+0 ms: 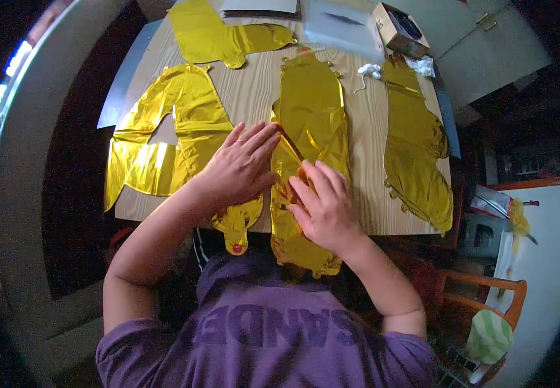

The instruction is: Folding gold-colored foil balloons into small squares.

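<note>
A flat gold foil balloon [309,90] lies lengthwise before me, its near end hanging past the table's front edge. My left hand [244,161] is open, fingers stretched out, its fingertips against this balloon's left edge. Over the balloon's lower middle rests my right hand [324,207], fingers bent and slightly apart, tips touching the foil. A dark raised fold runs slantwise between the two hands. Under my left forearm, a second gold foil balloon [196,110], shaped like a letter A, is partly hidden. Its near tab [236,236] bears a red spot.
Another gold foil balloon [416,142] lies at the right, and one more [209,35] at the far left. Along the back of the wooden table [364,129] are clear plastic sheeting [344,29], a box [401,29] and white string [369,70]. A wooden chair [480,281] stands at right.
</note>
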`<state>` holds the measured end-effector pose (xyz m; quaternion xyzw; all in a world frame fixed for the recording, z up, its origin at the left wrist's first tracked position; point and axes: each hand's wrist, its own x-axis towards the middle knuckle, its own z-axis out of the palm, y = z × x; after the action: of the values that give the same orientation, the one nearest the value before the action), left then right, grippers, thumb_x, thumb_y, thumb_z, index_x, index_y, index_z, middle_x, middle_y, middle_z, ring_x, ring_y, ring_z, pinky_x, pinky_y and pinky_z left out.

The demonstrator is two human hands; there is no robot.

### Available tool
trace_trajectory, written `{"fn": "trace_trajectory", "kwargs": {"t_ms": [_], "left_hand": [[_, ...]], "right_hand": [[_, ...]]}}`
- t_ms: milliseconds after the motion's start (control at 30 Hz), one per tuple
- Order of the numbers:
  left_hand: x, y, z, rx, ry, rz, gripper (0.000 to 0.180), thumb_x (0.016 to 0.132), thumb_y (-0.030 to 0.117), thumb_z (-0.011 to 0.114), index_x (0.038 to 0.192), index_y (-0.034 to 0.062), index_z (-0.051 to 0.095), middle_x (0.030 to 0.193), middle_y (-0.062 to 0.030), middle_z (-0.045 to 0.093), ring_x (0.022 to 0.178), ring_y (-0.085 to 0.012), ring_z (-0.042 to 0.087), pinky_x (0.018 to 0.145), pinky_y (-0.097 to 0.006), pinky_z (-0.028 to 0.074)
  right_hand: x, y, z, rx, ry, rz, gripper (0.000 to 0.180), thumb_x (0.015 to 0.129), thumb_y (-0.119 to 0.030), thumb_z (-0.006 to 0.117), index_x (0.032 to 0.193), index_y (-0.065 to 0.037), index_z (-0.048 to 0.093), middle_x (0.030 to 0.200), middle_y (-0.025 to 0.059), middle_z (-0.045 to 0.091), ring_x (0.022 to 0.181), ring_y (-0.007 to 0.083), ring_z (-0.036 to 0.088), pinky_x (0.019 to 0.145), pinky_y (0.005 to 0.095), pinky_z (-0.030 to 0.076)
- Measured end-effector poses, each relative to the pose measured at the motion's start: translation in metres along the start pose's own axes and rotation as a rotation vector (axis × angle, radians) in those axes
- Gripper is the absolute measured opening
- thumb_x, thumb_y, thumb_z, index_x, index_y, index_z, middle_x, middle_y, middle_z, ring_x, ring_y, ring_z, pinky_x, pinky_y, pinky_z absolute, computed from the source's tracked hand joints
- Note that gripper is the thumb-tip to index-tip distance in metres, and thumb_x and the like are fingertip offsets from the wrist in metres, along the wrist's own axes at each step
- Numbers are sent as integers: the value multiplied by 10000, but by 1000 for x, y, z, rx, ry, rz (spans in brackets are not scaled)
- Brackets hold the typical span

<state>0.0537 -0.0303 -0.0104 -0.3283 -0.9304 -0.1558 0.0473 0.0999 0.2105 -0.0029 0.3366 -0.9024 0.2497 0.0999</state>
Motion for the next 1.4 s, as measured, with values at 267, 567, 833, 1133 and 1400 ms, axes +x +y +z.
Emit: {"fn": "trace_trajectory", "kwargs": {"t_ms": [267,567,833,1133,1400], "left_hand": [[2,6,-1,-15,-20,-74,765,905,401,619,1488,-15,347,1572,-188,321,1467,-362,276,1200,-541,189],[6,7,4,13,-54,-38,783,921,437,593,1497,-22,328,1577,-189,314,1470,-360,270,1200,-542,180],[11,11,1,-5,-120,-26,805,940,469,570,1531,8,277,1607,-166,264,1497,-341,218,1208,-554,149],[14,13,10,49,-106,-9,825,942,509,549,1530,0,273,1608,-171,262,1504,-313,214,1214,-537,138],[9,13,13,86,-29,13,808,944,524,517,1499,-31,323,1569,-196,329,1473,-338,281,1192,-541,198]], "right_hand": [[9,49,-14,-167,78,174,393,938,-162,609,1295,3,589,1347,177,579,1310,349,490,1134,464,330],[4,68,-3,-203,-18,123,419,964,-158,559,1350,3,540,1434,163,514,1356,345,443,1156,494,292],[4,68,-1,-188,2,116,437,948,-169,566,1354,-10,532,1433,168,511,1356,361,435,1153,519,283],[6,68,-3,-170,2,130,434,941,-161,576,1347,-10,542,1432,170,512,1359,365,430,1155,516,284],[9,4,-30,61,108,-106,226,856,-163,649,1039,-31,641,1053,125,628,995,314,594,897,462,442]]}}
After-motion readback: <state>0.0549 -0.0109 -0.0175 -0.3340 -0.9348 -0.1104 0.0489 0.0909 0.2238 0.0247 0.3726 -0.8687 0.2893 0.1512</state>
